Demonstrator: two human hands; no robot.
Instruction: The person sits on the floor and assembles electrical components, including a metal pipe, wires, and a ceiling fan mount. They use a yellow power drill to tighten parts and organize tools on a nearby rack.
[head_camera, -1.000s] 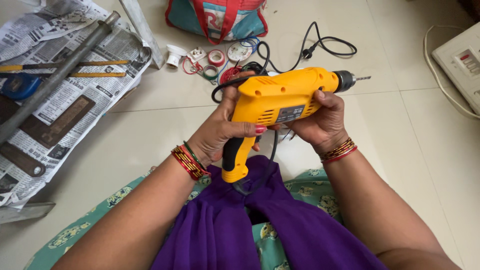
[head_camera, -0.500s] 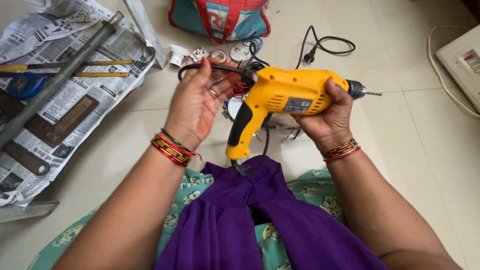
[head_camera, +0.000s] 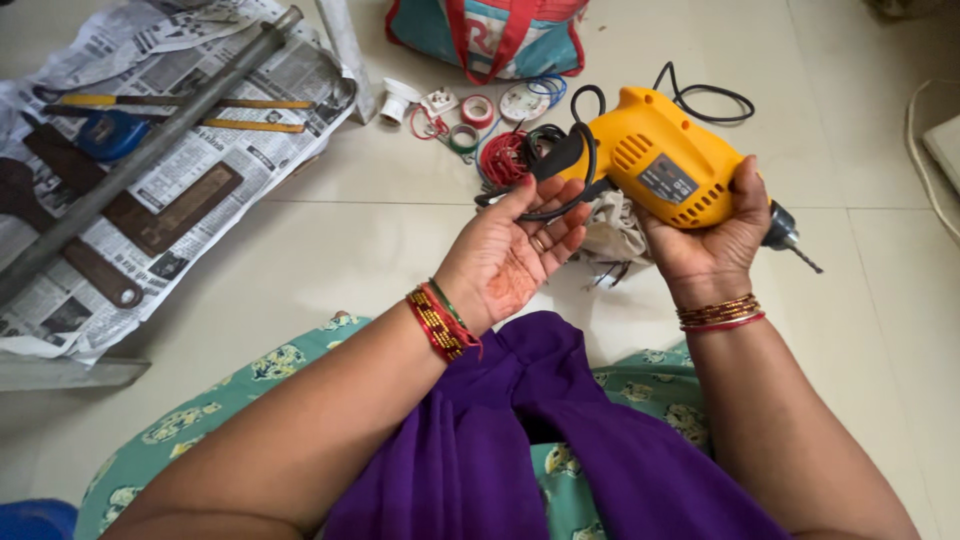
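Before you, on the pale tiled floor (head_camera: 330, 250), a spread of newspaper (head_camera: 170, 200) lies at left with a long grey metal pipe (head_camera: 150, 155) across it, and a red and teal bag (head_camera: 490, 35) stands at the top. The yellow electric drill (head_camera: 655, 165) sits up off the floor in your right hand (head_camera: 715, 240), whose fingers are wrapped around its motor housing, bit (head_camera: 800, 255) pointing down to the right. It looks heavy and rigid, its plastic shell smooth, so take it by the body or the dark handle, never the bit. Your left hand (head_camera: 515, 250) is palm up, fingers spread loosely, the black cord (head_camera: 560, 205) lying across the fingertips; that cord is limp and will snag. Small tape rolls (head_camera: 470, 125) lie beyond.
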